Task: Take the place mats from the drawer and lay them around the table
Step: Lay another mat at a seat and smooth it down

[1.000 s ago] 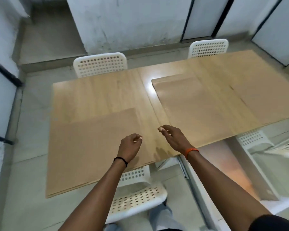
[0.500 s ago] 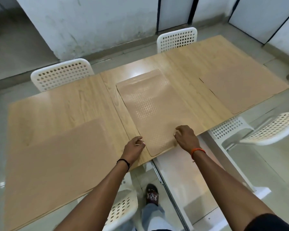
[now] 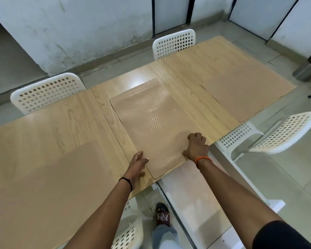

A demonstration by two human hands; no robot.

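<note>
A tan place mat (image 3: 156, 126) with a fine dotted texture is found lying flat on the wooden table (image 3: 65, 123), between the two hands and stretching away from them. Its near rounded corner is seen just past the table's near edge, between the wrists. The right hand (image 3: 196, 148) is placed on the mat's near right edge, knuckles up and fingers curled down onto the surface; whether the edge is actually pinched cannot be told. The left hand (image 3: 137, 164) is laid against the mat's near left edge with fingers fairly straight and loosely spread, and nothing is held in it. A black band is worn on the left wrist and an orange one on the right.

A second mat (image 3: 48, 186) is laid flat well to the left of the left hand, and a third mat (image 3: 244, 92) beyond and to the right of the right hand, near the table's far end.

White perforated chairs are noted: two across the table from the hands (image 3: 47, 92) (image 3: 174, 43), one to the right of the right arm (image 3: 280, 133), one below the left forearm (image 3: 129, 230). Pale floor tiles (image 3: 294, 177) and a scuffed white wall (image 3: 79, 29) are observed, with a metal bin (image 3: 307, 69) far right.
</note>
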